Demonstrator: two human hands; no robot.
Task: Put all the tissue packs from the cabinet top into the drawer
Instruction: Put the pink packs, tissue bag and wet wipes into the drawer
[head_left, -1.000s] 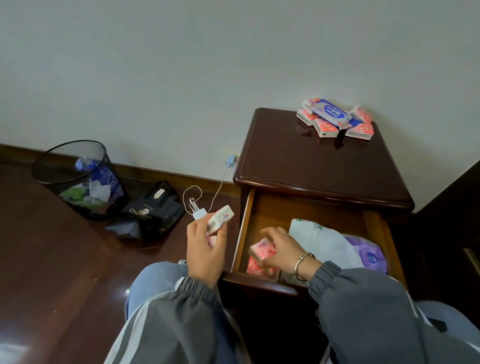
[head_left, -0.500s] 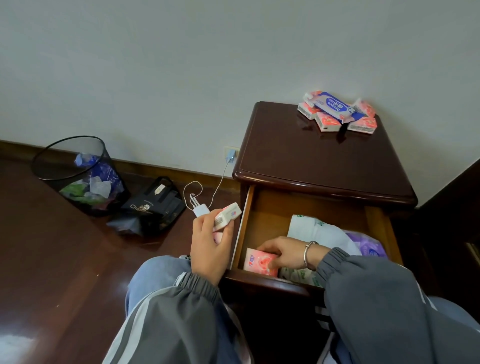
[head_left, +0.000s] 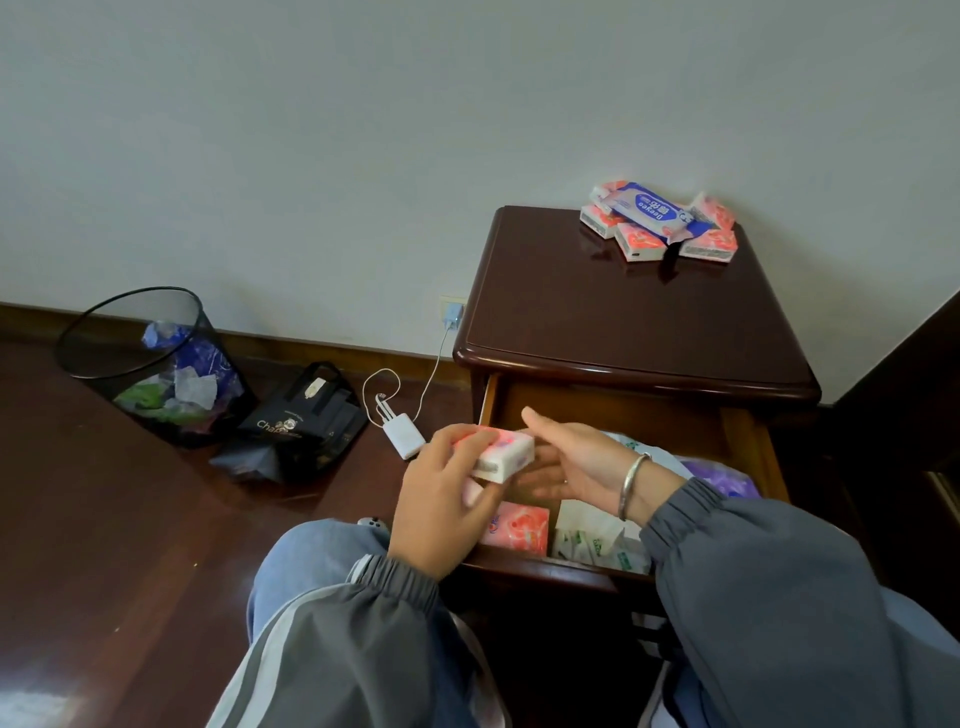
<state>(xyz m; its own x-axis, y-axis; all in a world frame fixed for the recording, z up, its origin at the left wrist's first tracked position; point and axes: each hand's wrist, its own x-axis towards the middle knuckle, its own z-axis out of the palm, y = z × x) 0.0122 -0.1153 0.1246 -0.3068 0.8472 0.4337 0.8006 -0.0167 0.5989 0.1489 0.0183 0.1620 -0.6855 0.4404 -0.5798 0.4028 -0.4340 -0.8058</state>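
Observation:
My left hand (head_left: 441, 504) grips a pink and white tissue pack (head_left: 498, 454) over the left front corner of the open drawer (head_left: 748, 441). My right hand (head_left: 569, 460) is open, palm turned up, with its fingers right beside that pack; whether they touch it I cannot tell. A pink tissue pack (head_left: 516, 528) lies flat in the drawer's front left. Several pink packs (head_left: 640, 241) and a blue and white wipes pack (head_left: 653, 209) lie piled at the back right of the dark cabinet top (head_left: 597, 322).
In the drawer are a white plastic bag (head_left: 631, 447), a purple bag (head_left: 722, 480) and small white-green sachets (head_left: 597, 540). On the floor to the left are a black mesh bin (head_left: 150, 364), a black bag (head_left: 306, 415) and a white charger (head_left: 402, 435) on a cable.
My right hand left the pink pack in the drawer and rose, opening towards my left hand. My left hand moved right with its pack, over the drawer's corner.

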